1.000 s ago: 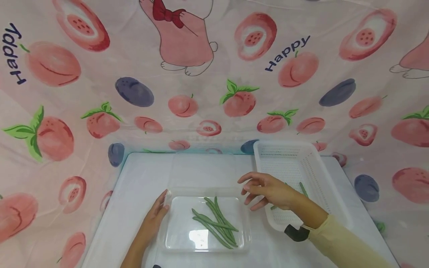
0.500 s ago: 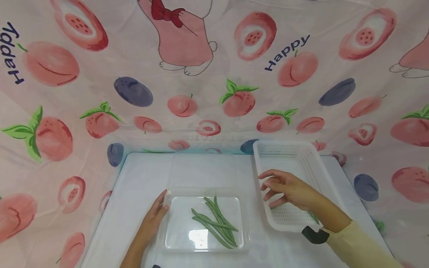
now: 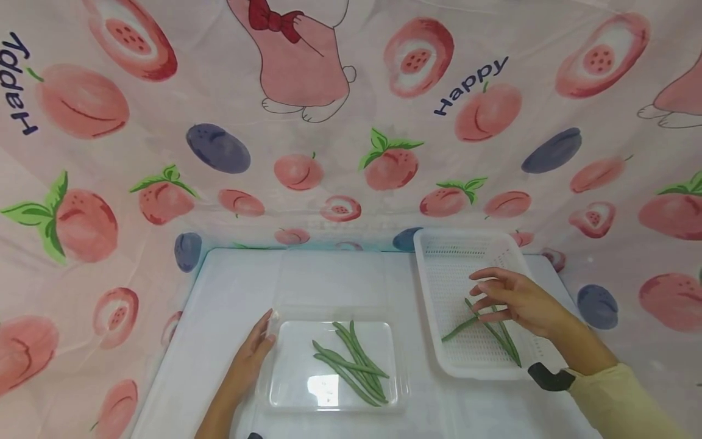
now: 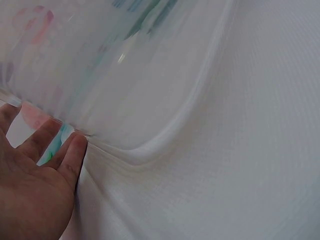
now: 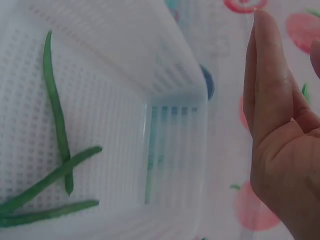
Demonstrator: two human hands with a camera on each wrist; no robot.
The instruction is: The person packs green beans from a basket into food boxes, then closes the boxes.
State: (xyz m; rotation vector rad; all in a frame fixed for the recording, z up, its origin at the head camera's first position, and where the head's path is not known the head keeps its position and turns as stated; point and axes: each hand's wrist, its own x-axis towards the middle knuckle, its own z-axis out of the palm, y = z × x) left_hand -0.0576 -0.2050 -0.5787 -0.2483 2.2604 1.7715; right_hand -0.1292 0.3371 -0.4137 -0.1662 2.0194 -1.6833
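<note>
My left hand [image 3: 249, 353] rests against the left side of a clear plastic container [image 3: 296, 366], its fingers fairly straight. In the left wrist view those fingertips [image 4: 76, 145] touch the container's rim. Several green beans [image 3: 353, 363] lie crossed inside it. Over the white perforated basket [image 3: 428, 274] hovers my right hand [image 3: 518, 299], fingers loosely bent and holding nothing. Below it, 3 green beans [image 3: 459, 329] lie on the basket floor, partly hidden by the hand. The right wrist view shows them too, one bean [image 5: 57, 110] crossing another.
Both containers stand on a white-covered table [image 3: 230, 292], the basket to the right of the clear one. A pink fruit-print cloth [image 3: 329, 146] hangs behind and at the sides. A black strap piece [image 3: 551, 378] shows at the right wrist.
My right hand has moved right, from beside the clear container to above the basket, bringing the basket's beans more into view. The left hand and the clear container have stayed put.
</note>
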